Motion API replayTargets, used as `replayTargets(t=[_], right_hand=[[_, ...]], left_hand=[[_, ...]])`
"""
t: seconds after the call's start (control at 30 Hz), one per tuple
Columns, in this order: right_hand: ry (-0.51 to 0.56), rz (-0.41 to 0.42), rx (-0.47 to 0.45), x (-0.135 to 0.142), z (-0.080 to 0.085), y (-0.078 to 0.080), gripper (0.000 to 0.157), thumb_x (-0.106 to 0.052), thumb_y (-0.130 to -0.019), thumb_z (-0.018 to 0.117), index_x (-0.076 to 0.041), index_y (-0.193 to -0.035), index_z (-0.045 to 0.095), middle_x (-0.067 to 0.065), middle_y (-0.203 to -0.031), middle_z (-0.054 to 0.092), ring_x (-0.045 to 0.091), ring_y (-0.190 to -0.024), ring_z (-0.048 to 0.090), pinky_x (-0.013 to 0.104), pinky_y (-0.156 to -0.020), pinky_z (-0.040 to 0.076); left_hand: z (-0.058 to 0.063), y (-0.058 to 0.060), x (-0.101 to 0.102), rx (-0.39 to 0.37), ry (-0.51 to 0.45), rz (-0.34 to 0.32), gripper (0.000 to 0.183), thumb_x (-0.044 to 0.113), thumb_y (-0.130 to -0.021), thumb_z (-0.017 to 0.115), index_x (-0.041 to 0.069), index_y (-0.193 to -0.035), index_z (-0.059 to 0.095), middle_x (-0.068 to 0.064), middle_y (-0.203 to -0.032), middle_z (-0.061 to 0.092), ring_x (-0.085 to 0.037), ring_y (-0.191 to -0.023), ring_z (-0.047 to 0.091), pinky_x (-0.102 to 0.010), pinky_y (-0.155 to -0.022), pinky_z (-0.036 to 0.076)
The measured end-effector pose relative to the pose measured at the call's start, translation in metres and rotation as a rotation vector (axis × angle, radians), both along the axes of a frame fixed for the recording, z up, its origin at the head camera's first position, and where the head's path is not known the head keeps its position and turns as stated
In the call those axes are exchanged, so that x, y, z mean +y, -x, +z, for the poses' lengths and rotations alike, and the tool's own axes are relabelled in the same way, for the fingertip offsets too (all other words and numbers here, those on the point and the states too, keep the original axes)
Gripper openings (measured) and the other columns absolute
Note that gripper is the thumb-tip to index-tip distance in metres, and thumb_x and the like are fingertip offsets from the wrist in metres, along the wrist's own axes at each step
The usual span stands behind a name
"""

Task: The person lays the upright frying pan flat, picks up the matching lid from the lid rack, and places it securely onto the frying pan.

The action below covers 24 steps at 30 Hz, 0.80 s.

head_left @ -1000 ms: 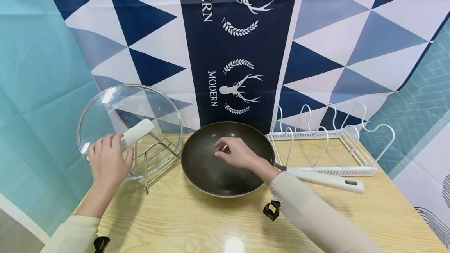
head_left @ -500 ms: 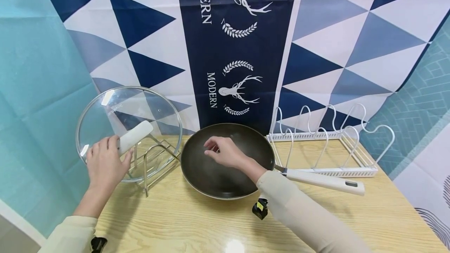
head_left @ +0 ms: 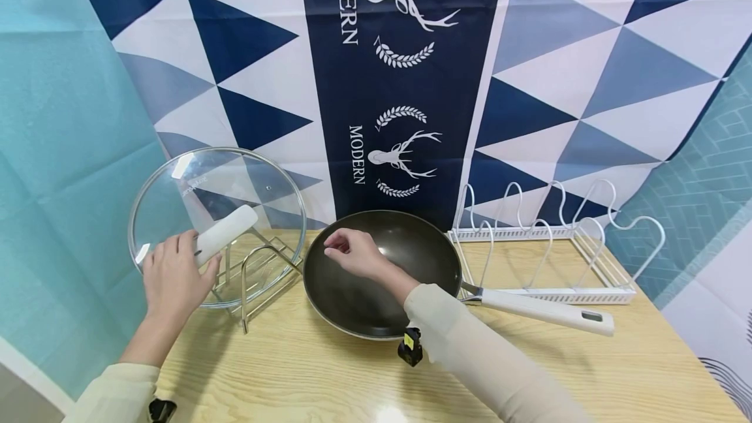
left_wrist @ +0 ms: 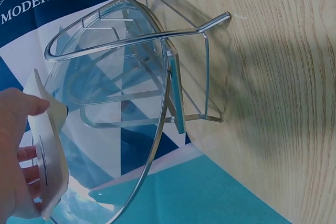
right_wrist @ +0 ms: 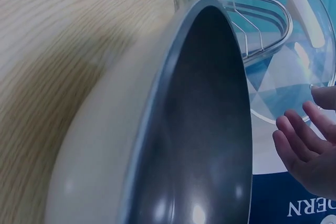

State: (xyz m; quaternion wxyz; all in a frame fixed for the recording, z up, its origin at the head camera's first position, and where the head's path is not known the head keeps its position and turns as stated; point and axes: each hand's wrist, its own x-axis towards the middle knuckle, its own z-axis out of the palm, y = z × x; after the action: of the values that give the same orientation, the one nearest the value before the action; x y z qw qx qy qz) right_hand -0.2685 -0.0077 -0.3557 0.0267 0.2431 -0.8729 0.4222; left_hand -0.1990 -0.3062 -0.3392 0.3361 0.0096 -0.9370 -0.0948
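Patterned cloth [head_left: 264, 12] in navy, white and blue hangs beyond both hands, and a wood-grain worktop [head_left: 305, 371] spreads beneath them. Directly under the right hand [head_left: 355, 253] lies a dark frying pan [head_left: 411, 253], its long pale pan handle [head_left: 546, 311] pointing off to that hand's right. Farther right of the same hand, a white rack [head_left: 564, 296] with upright wire loops sits behind the pan handle. Just ahead of the left hand [head_left: 176, 276] a clear glass lid [head_left: 170, 194] leans on edge in a metal wire stand [left_wrist: 115, 44]. The left hand is wrapped about the white lid handle [head_left: 224, 235], thumb on one side and fingers on the other; the right hand holds nothing, fingers loosely bent, apart from the pan.

The lid is probably stiff, fairly heavy for one hand, and breakable if its rim knocks the wire. Smooth glass would likely slip, so the lid handle, gripped around its middle, seems the safest hold; the rim would suit only a light steadying touch.
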Motion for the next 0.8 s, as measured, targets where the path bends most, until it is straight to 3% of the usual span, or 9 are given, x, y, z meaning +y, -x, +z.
replayTargets(t=[0.27, 0.53, 0.8], right_hand=[[0.033, -0.078, -0.063, -0.014, -0.010, 0.009, 0.013, -0.018, -0.089, 0.067, -0.009, -0.098, 0.071, 0.007, -0.098, 0.074, 0.018, -0.087, 0.066, 0.019, -0.077, 0.050], [0.069, -0.167, -0.122, -0.027, -0.014, 0.014, 0.017, -0.022, -0.089, 0.066, -0.009, -0.098, 0.072, 0.006, -0.098, 0.075, 0.017, -0.087, 0.066, 0.025, -0.084, 0.046], [0.132, -0.236, -0.210, -0.039, -0.012, 0.019, 0.018, -0.023, -0.090, 0.066, -0.010, -0.099, 0.072, 0.008, -0.096, 0.074, 0.018, -0.087, 0.067, 0.021, -0.075, 0.049]], left_hand=[[-0.003, 0.002, -0.001, 0.006, -0.018, -0.003, 0.054, 0.029, -0.078, 0.073, -0.005, -0.115, 0.055, -0.029, -0.104, 0.061, -0.046, -0.094, 0.056, -0.056, -0.077, 0.042], [-0.006, 0.003, -0.004, 0.035, -0.020, -0.001, 0.053, 0.027, -0.076, 0.074, -0.005, -0.113, 0.056, -0.029, -0.098, 0.062, -0.046, -0.089, 0.057, -0.056, -0.076, 0.041], [-0.007, 0.006, -0.006, 0.074, 0.000, -0.016, 0.049, 0.026, -0.075, 0.074, -0.006, -0.109, 0.056, -0.028, -0.091, 0.062, -0.045, -0.083, 0.057, -0.055, -0.073, 0.041]])
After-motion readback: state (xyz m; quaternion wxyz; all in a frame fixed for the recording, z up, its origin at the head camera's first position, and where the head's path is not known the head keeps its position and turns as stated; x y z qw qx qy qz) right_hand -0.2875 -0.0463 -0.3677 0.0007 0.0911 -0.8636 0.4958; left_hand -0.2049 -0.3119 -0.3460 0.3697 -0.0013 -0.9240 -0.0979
